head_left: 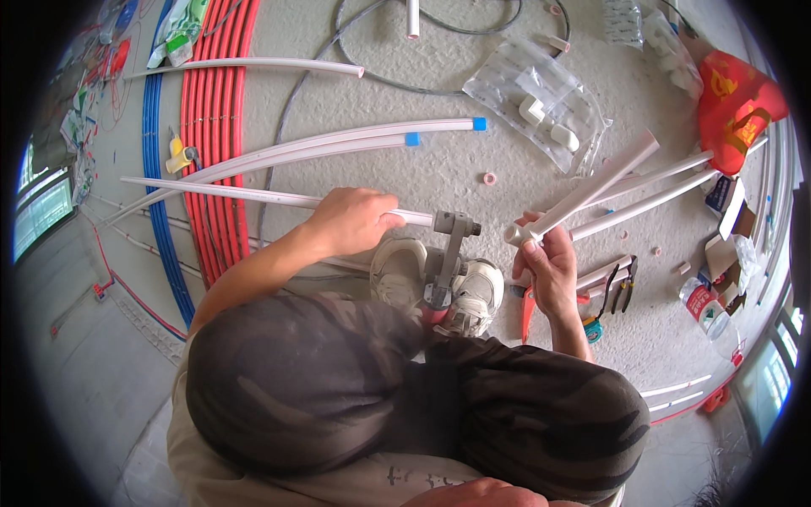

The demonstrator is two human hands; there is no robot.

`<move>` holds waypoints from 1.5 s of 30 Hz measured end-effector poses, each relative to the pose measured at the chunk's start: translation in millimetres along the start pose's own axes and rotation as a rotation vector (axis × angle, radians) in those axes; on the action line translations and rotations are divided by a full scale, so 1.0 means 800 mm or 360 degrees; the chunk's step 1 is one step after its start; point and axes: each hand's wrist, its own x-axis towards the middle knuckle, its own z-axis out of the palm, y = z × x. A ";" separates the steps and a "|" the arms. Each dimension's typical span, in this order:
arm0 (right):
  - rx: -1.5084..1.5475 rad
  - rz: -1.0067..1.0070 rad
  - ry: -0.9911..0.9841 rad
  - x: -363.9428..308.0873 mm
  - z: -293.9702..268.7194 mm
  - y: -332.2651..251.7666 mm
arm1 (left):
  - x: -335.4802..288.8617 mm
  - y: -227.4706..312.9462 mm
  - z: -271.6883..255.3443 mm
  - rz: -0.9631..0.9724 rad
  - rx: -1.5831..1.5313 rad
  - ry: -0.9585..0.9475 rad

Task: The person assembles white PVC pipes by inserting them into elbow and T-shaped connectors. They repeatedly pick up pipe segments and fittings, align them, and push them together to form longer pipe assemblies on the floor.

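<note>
Between my shoes (397, 269) stood a grey-headed tool (454, 247). My right grip (551, 258) pinched a white fitting (514, 234) joined to a short pipe (596, 188); my left grip (359, 218) pinched a long white pipe (262, 195), its end at the tool's head. Beyond, a clear bag (549, 89) lay on the floor (405, 93), a red bag (733, 97) near the floor's right edge.

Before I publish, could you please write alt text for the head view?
A person's left hand grips a long white pipe ending at a grey tool; the right hand holds a fitting on a shorter pipe above a concrete floor.
</note>
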 end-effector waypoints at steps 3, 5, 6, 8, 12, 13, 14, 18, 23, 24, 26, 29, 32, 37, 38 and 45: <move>-0.0022 -0.0132 0.0068 0.005 -0.002 0.011 | 0.001 -0.001 0.000 -0.0049 -0.0033 -0.0082; -0.0019 -0.0137 0.0055 0.006 -0.003 0.010 | 0.002 -0.001 -0.001 -0.0080 -0.0045 -0.0130; -0.0017 -0.0140 0.0049 0.006 -0.003 0.010 | 0.003 0.000 -0.002 -0.0097 -0.0038 -0.0151; 0.0034 -0.0101 0.0053 0.006 -0.002 0.009 | 0.004 0.003 -0.007 -0.0124 -0.0024 -0.0169; 0.0008 -0.0125 0.0071 0.005 -0.002 0.011 | 0.004 0.005 -0.011 -0.0096 -0.0021 -0.0086; -0.0002 -0.0127 0.0072 0.005 -0.003 0.011 | 0.005 0.006 -0.012 -0.0073 -0.0026 -0.0045; -0.0012 -0.0128 0.0072 0.005 -0.002 0.011 | 0.005 0.007 -0.013 -0.0060 -0.0023 -0.0026; -0.0025 -0.0142 0.0071 0.005 -0.003 0.010 | 0.007 0.012 -0.022 -0.0030 -0.0039 -0.0005; -0.0015 -0.0137 0.0081 0.006 -0.004 0.012 | 0.010 0.015 -0.031 -0.0099 -0.0131 -0.0044; -0.0017 -0.0138 0.0081 0.006 -0.003 0.011 | 0.012 0.016 -0.032 -0.0116 -0.0137 -0.0050; -0.0028 -0.0139 0.0082 0.005 -0.001 0.009 | 0.014 0.019 -0.033 -0.0133 -0.0140 -0.0052; -0.0062 -0.0143 0.0066 0.005 0.000 0.007 | 0.015 0.021 -0.033 -0.0122 -0.0139 -0.0035; -0.0155 -0.0138 0.0040 0.004 0.002 0.000 | 0.013 0.020 -0.030 -0.0090 -0.0144 -0.0012; -0.0117 -0.0073 -0.0010 0.006 0.003 0.002 | 0.012 0.021 -0.029 -0.0049 -0.0143 -0.0005; -0.0013 -0.0050 0.0006 0.003 0.010 0.001 | 0.012 0.022 -0.030 -0.0046 -0.0134 -0.0015; -0.0308 -0.0319 -0.0041 0.005 0.006 0.018 | 0.014 0.023 -0.030 -0.0044 -0.0131 -0.0038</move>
